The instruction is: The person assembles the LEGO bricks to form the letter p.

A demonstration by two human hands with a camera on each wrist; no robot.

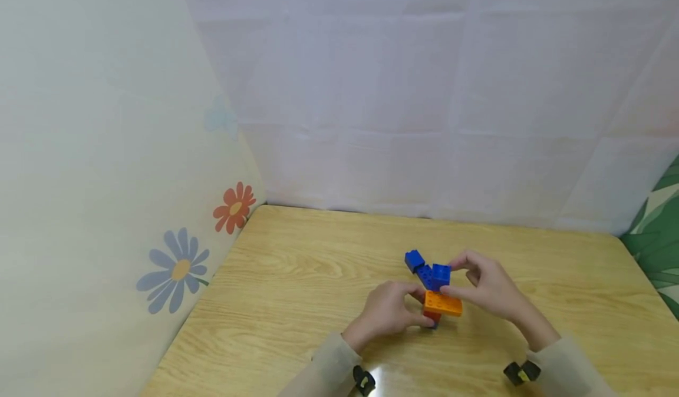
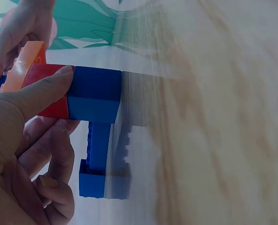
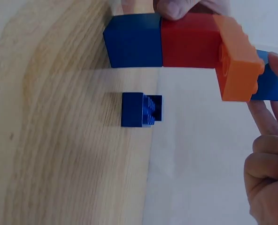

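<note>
Block stack (image 1: 438, 307): upright betw. L hand (image 1: 389, 308) fingers, pinching its red blk (image 3: 190, 42). R hand (image 1: 490, 285) fingers pinch blue blk (image 1: 441, 276) at orange top plate (image 1: 442, 304); seating unclear. Step appears: stacking. Next req.: align, press down.

Tabletop (image 1: 297, 250): light wood, wavy grain, far edge meeting the back wall.
Back wall (image 1: 350, 91): whitish sheet, square fold creases.
Left wall (image 1: 95, 120): off-white; blue-grey flower (image 1: 180, 269) and smaller red flower (image 1: 236, 208), both yellow-centred; faint pale-blue patch (image 1: 220, 117) above.
Right side: green leaf print (image 1: 658, 244).
Light: soft, even; white glare (image 1: 376, 379) near tabletop's front.
</note>
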